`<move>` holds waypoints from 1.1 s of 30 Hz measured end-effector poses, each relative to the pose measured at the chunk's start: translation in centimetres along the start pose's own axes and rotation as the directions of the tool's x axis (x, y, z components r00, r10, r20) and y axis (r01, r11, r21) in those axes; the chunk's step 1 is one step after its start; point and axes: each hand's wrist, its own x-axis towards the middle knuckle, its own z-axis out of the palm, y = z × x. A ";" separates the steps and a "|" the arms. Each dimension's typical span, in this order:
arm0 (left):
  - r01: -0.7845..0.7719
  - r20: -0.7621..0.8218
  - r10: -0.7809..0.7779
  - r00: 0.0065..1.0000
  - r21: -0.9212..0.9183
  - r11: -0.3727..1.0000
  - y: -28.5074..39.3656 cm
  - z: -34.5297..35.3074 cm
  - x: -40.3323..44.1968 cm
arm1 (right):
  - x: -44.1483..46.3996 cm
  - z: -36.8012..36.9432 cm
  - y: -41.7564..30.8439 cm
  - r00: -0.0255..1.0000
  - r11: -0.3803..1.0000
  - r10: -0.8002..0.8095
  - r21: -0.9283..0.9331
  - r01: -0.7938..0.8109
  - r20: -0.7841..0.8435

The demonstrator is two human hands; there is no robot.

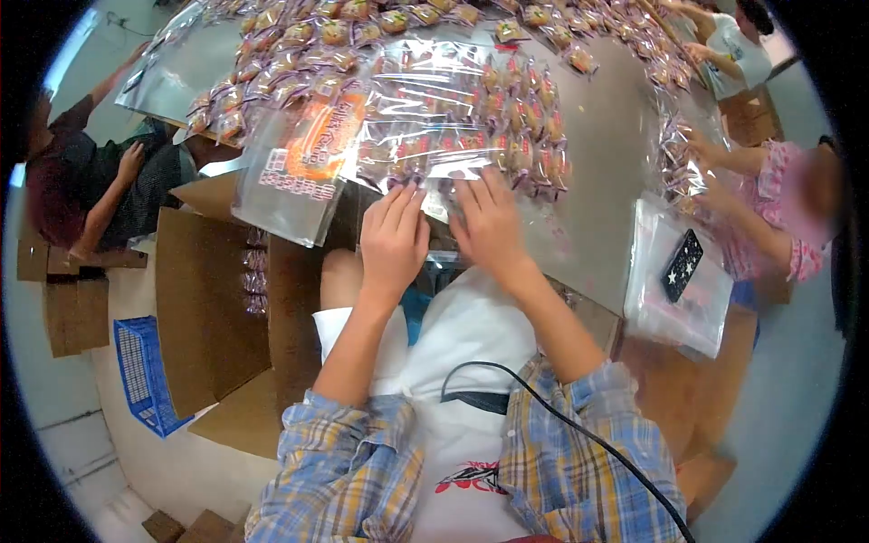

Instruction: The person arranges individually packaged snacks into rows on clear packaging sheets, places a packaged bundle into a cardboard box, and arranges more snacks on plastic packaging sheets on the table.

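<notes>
Directly in front of me, a clear plastic bag (pixel 424 110) covers rows of small wrapped pastries (pixel 529 122), the film shining with glare. On the bag's near edge rest the fingers of my left hand (pixel 396 237), stretched forward with the thumb alongside. Beside it, my right hand (pixel 491 224) touches the same edge, its fingers also extended. Between the two hands a bit of the film shows white. To the left lies a stack of printed bags (pixel 312 154) with orange lettering, overhanging the table's edge.
More wrapped pastries (pixel 303 41) are heaped across the metal table (pixel 608 136). A dark star-patterned phone (pixel 682 265) lies on clear bags (pixel 643 290) at right. An open carton (pixel 204 308) and blue crate (pixel 140 376) stand at left. Co-workers sit on both sides.
</notes>
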 end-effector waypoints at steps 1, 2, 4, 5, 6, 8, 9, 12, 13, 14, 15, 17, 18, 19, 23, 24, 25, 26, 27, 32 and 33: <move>-0.029 0.020 0.028 0.999 0.029 0.999 -0.3 -0.3 0.1 | 0.8 0.0 -0.1 1.000 1.000 0.015 -0.007 -0.015 0.022; -0.022 0.016 0.022 1.000 0.032 0.999 -0.8 -0.6 0.1 | 1.4 0.1 0.0 0.999 0.999 0.029 -0.019 -0.028 0.045; -0.008 0.012 0.008 1.000 0.035 0.999 -1.6 -1.6 0.1 | 2.5 0.4 0.5 0.993 0.999 -0.013 -0.043 0.018 0.118; 0.052 -0.036 -0.049 0.998 0.077 0.996 -2.0 -1.7 -0.3 | 3.3 0.8 0.6 0.993 0.998 -0.024 -0.051 0.030 0.115; 0.132 -0.093 -0.123 0.988 0.098 0.986 -2.1 -1.8 -0.2 | 4.0 1.2 0.5 0.993 0.998 -0.031 -0.057 0.038 0.112; 0.335 -0.147 -0.322 0.935 0.081 0.939 -2.2 -1.9 -0.1 | 4.8 2.0 -0.2 0.989 0.998 -0.014 -0.061 0.023 0.147; 0.348 -0.151 -0.341 0.928 0.015 0.938 -2.6 -1.6 0.1 | 5.2 2.2 -0.5 0.995 0.995 -0.051 -0.077 0.058 0.083; 0.376 -0.029 -0.383 0.923 -0.140 0.916 -4.1 -0.7 1.6 | 5.1 3.5 -1.4 0.998 0.998 -0.007 -0.062 0.010 0.059; 0.405 0.084 -0.397 0.914 -0.150 0.902 -4.4 -0.8 2.2 | 5.2 3.8 -1.6 0.998 0.996 -0.001 -0.090 0.006 0.055; 0.438 0.197 -0.407 0.892 -0.153 0.886 -4.6 -0.9 2.6 | 5.3 4.0 -1.8 0.999 0.993 0.002 -0.115 0.004 0.054; 0.437 0.243 -0.403 0.883 -0.108 0.893 -4.8 -0.9 2.8 | 5.7 4.2 -2.0 1.000 0.995 0.005 -0.104 -0.005 0.006; 0.463 0.148 -0.443 0.884 -0.148 0.874 -4.8 -0.3 2.2 | 6.0 4.4 -2.5 0.998 0.991 0.048 -0.126 -0.042 0.045; 0.475 0.104 -0.464 0.880 -0.169 0.863 -4.8 0.0 1.8 | 6.1 4.4 -2.8 0.995 0.989 0.071 -0.136 -0.061 0.067; 0.501 0.082 -0.496 0.865 -0.206 0.840 -4.9 0.4 1.4 | 6.2 4.8 -2.9 0.997 0.988 0.069 -0.141 -0.063 0.039; 0.533 0.108 -0.523 0.845 -0.219 0.817 -5.3 1.1 1.2 | 6.0 5.8 -2.6 0.998 0.987 0.068 -0.148 -0.070 -0.018; 0.549 0.110 -0.538 0.836 -0.224 0.805 -5.4 1.1 1.4 | 6.0 5.8 -2.5 0.998 0.988 0.065 -0.140 -0.067 -0.021; 0.564 0.111 -0.555 0.825 -0.229 0.793 -5.4 1.2 1.6 | 5.9 5.9 -2.5 0.998 0.988 0.065 -0.140 -0.067 -0.019; 0.579 0.112 -0.570 0.814 -0.234 0.781 -5.5 1.3 1.7 | 5.9 5.9 -2.5 0.998 0.988 0.064 -0.141 -0.066 -0.018; 0.535 0.068 -0.535 0.842 -0.222 0.815 -5.5 1.5 1.8 | 6.0 5.9 -2.5 0.998 0.988 0.062 -0.142 -0.064 -0.018; 0.463 -0.013 -0.464 0.886 -0.042 0.885 -6.0 2.4 1.4 | 5.5 6.6 -1.8 0.998 0.991 0.057 -0.117 -0.060 -0.031; 0.491 -0.002 -0.492 0.870 -0.058 0.869 -5.9 2.4 1.7 | 5.7 6.2 -1.6 0.998 0.991 0.046 -0.122 -0.051 -0.039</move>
